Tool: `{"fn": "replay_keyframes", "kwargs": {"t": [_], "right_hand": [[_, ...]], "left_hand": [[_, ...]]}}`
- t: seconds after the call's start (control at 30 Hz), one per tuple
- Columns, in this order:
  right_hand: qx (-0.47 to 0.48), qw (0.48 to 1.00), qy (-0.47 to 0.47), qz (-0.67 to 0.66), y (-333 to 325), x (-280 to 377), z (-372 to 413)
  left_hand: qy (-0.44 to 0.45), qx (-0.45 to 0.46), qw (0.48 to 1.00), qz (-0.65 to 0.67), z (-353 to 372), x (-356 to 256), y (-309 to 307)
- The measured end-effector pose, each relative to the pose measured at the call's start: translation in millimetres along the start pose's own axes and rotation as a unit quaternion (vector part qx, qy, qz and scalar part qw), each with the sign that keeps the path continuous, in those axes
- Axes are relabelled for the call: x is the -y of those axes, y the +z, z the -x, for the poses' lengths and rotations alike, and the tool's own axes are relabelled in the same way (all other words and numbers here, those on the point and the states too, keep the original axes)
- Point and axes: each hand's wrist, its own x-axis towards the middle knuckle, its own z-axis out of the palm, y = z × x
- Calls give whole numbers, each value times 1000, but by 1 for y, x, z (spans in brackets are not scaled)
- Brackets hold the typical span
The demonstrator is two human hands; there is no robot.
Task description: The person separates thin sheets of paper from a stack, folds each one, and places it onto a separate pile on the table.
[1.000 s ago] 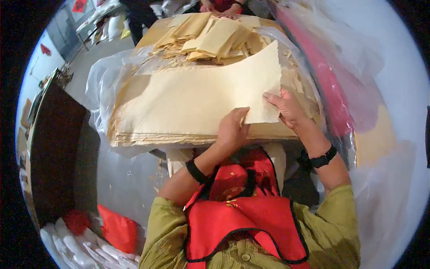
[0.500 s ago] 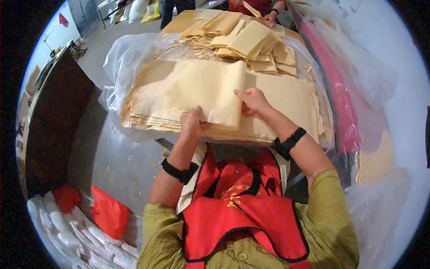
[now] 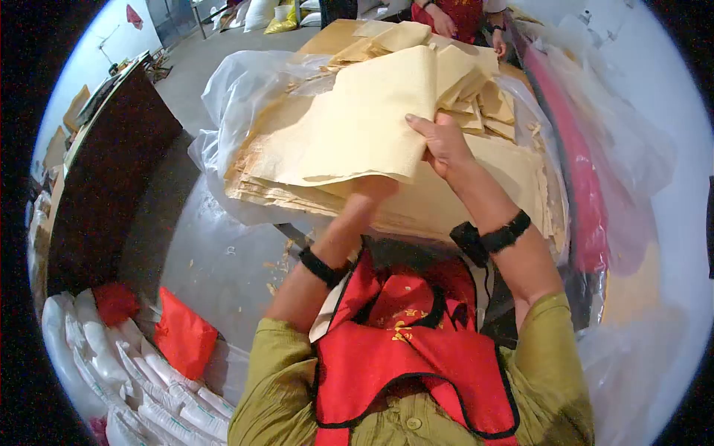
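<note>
A folded pale yellow sheet [image 3: 379,111] is raised above a broad stack of similar sheets [image 3: 279,152]. My right hand [image 3: 440,145] grips its right edge, thumb on the front face and fingers behind. My left hand [image 3: 375,189] is at the lower edge of the folded sheet, its fingers hidden beneath or behind it. Smaller folded pieces [image 3: 476,93] lie in a pile behind, at the far right of the stack.
Clear plastic [image 3: 230,97] surrounds the stack. A co-worker's hands [image 3: 444,24] are at the far side. Pink wrapped material [image 3: 573,171] runs along the right. White sacks [image 3: 160,394] and a red bag [image 3: 184,334] lie at lower left.
The folded sheet has risen off the stack and its flap is wider. My right hand has moved up with it; my left hand has moved right, under its lower edge. The co-worker's hands have shifted.
</note>
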Motion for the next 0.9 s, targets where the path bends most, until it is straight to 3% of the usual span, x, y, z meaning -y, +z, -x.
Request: {"fn": "replay_keyframes", "kwargs": {"t": [0.1,0.17,0.37,0.67,0.73,0.77,0.8,0.9], "right_hand": [[10,999,-29,-21,-12,18,16],[-7,1000,-23,-18,-20,26,29],[-75,997,-20,-14,-66,27,76],[-154,981,74,91,-197,-6,128],[-160,976,102,104,-221,-12,140],[-167,976,105,95,-228,-18,144],[-171,976,107,86,-236,-23,143],[-154,977,125,82,-251,-37,131]], "left_hand": [[20,-51,979,198,-32,-10,-30],[37,-62,963,259,-40,-20,-43],[70,-63,948,305,-36,-30,-43],[18,-70,961,269,-18,-47,-37],[-35,-116,920,374,-37,-19,-83],[-66,-138,893,423,-37,-22,-77],[-86,-170,924,331,-36,-26,-72],[-153,-127,952,233,-25,-34,-61]]}}
